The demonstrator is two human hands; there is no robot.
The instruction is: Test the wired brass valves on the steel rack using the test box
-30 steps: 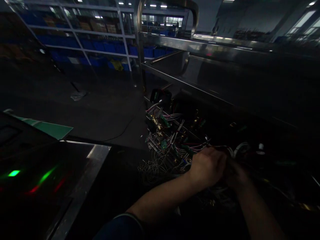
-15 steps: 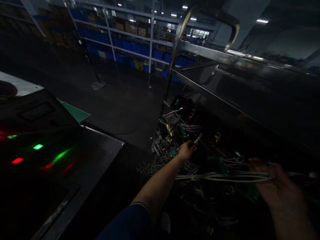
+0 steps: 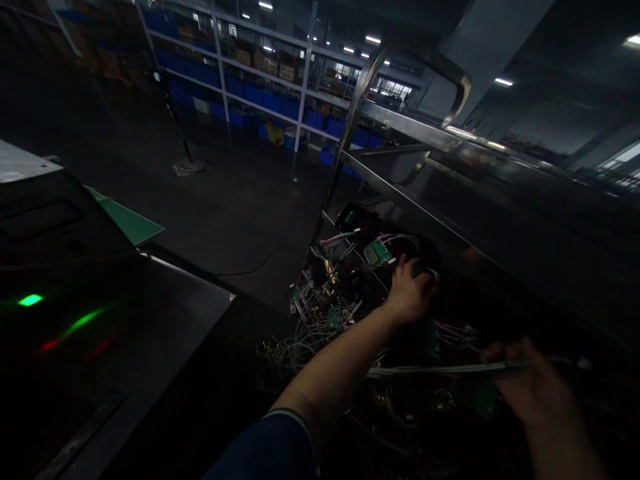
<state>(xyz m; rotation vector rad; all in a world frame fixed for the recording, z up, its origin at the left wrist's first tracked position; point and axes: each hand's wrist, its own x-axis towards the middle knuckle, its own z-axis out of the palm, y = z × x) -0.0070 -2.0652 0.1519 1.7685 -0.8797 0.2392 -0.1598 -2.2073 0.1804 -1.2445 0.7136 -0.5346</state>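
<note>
No writing I can read. My left hand [image 3: 411,293] is curled among thin wires beside a small green circuit board [image 3: 377,253]; my right hand [image 3: 533,387] pinches a pale wire bundle [image 3: 440,369].

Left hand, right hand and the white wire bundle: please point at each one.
left hand [image 3: 411,293], head view, on the back of the hand.
right hand [image 3: 537,390], head view, on the back of the hand.
white wire bundle [image 3: 435,368], head view, mid-length of the bundle.

Dim hall: dark floor [image 3: 235,200], shelving [image 3: 260,87] with blue bins, ceiling lights [image 3: 373,40].
</note>
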